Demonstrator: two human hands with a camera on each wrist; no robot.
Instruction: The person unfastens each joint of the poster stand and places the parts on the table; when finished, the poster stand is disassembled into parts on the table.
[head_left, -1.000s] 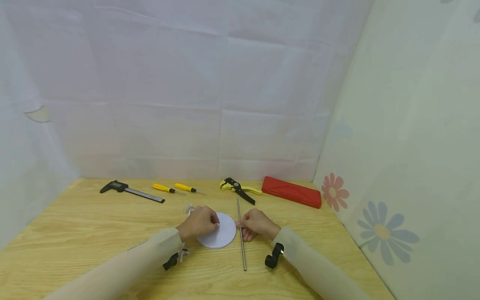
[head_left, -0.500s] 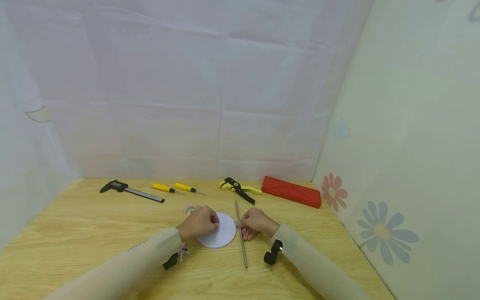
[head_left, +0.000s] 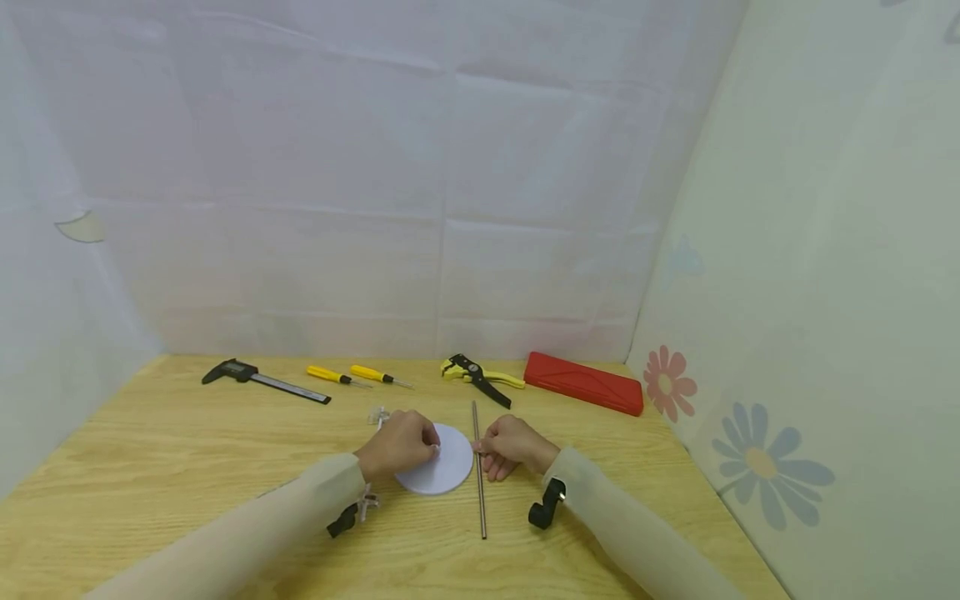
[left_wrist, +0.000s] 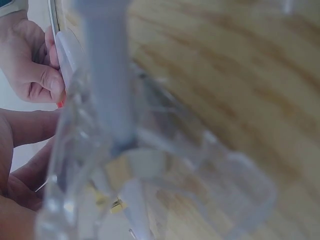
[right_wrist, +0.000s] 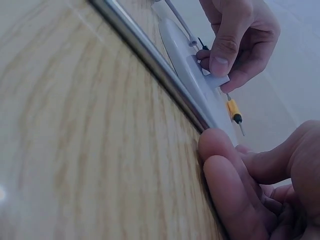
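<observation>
The thin, shiny metal rod (head_left: 477, 469) has swung slightly since a moment ago, its near end now closer to the white disc (head_left: 441, 469). Your right hand (head_left: 513, 447) pinches the rod just right of the disc; your left hand (head_left: 397, 444) grips the disc's left edge.

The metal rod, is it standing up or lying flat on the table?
Lying flat: the rod lies on the table, right hand fingertips touching it.

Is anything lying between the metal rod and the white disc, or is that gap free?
Nothing visible lies between them. The metal rod lies flat right beside the white disc, pinched by the right hand, while the left hand grips the disc's raised center.
</observation>
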